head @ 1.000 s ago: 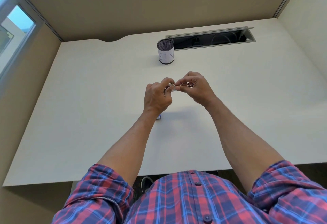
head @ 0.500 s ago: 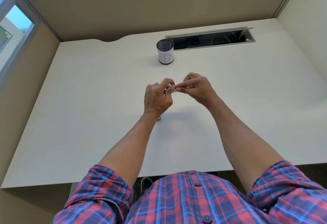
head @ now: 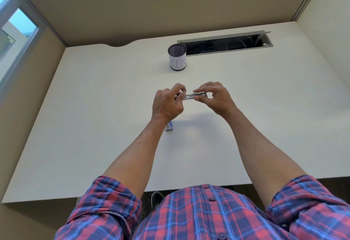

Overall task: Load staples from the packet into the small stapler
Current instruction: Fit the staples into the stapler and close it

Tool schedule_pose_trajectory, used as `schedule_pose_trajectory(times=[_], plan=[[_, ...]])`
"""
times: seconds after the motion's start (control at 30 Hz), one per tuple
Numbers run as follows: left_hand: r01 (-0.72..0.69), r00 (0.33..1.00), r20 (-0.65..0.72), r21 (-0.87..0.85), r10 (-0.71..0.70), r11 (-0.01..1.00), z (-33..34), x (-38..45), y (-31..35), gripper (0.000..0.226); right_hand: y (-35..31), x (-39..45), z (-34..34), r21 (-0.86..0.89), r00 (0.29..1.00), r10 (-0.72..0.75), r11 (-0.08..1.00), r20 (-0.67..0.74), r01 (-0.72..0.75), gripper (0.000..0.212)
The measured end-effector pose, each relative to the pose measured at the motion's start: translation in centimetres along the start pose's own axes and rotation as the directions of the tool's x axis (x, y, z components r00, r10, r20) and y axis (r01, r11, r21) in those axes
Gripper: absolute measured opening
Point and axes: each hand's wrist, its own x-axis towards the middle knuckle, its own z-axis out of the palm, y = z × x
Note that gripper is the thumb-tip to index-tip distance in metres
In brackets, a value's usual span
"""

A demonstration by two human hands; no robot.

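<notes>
A small silver stapler (head: pixel 195 96) is held level above the middle of the white desk (head: pixel 94 126), its open metal channel facing up. My left hand (head: pixel 167 103) pinches its left end with thumb and forefinger. My right hand (head: pixel 216 97) pinches the right part from above and below, other fingers spread. A small blue and white staple packet (head: pixel 169 126) lies on the desk just under my left wrist, partly hidden by it. I cannot tell if staples are in the channel.
A black mesh cup (head: pixel 177 57) labelled BIN stands at the back of the desk. Behind it to the right is an open cable slot (head: pixel 225 43). Beige partition walls (head: pixel 132 12) enclose the desk at the back and both sides.
My hands have drawn slightly apart, and the stapler's metal channel now shows between them; before, my fingertips were bunched together over it.
</notes>
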Motion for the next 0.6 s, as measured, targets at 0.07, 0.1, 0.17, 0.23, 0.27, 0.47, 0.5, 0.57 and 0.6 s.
schedule_pose_trajectory(times=[0.07, 0.1, 0.17, 0.23, 0.27, 0.47, 0.5, 0.57, 0.6], plan=[[-0.013, 0.999, 0.03, 0.036, 0.012, 0.999, -0.1, 0.2, 0.0, 0.011, 0.6, -0.1, 0.2, 0.012, 0.999, 0.043, 0.999, 0.025, -0.044, 0.024], [-0.027, 0.999, 0.042, 0.059, 0.024, 0.998, -0.1, 0.2, -0.1, 0.011, 0.8, -0.2, 0.3, 0.011, 0.997, 0.062, 0.998, 0.04, -0.063, 0.024], [-0.059, 0.995, 0.081, 0.108, 0.05, 0.992, 0.0, 0.3, -0.2, 0.011, 1.3, -0.3, 0.5, 0.026, 0.991, 0.114, 0.993, 0.076, -0.116, 0.023], [-0.067, 0.987, 0.153, 0.141, 0.045, 0.988, 0.2, 0.3, -0.1, 0.013, 1.7, -0.6, 0.7, 0.076, 0.978, 0.177, 0.98, 0.108, -0.185, 0.02], [-0.064, 0.979, 0.199, 0.161, 0.032, 0.985, 0.2, 0.4, -0.1, 0.013, 1.9, -0.7, 0.8, 0.094, 0.971, 0.203, 0.972, 0.123, -0.215, 0.019], [-0.106, 0.924, 0.381, 0.351, -0.038, 0.93, 0.5, 0.9, 0.3, 0.016, 2.6, -1.5, 1.9, 0.069, 0.951, 0.272, 0.956, 0.148, -0.285, 0.017], [-0.111, 0.921, 0.386, 0.37, -0.044, 0.923, 0.6, 0.9, 0.4, 0.017, 2.6, -1.5, 1.9, 0.071, 0.949, 0.276, 0.955, 0.149, -0.289, 0.017], [-0.108, 0.918, 0.392, 0.385, -0.057, 0.917, 0.7, 1.1, 0.5, 0.018, 2.6, -1.6, 1.8, 0.07, 0.949, 0.281, 0.954, 0.143, -0.293, 0.018], [-0.099, 0.915, 0.398, 0.383, -0.067, 0.918, 0.7, 1.2, 0.5, 0.018, 2.6, -1.6, 1.7, 0.073, 0.949, 0.284, 0.953, 0.136, -0.295, 0.018]])
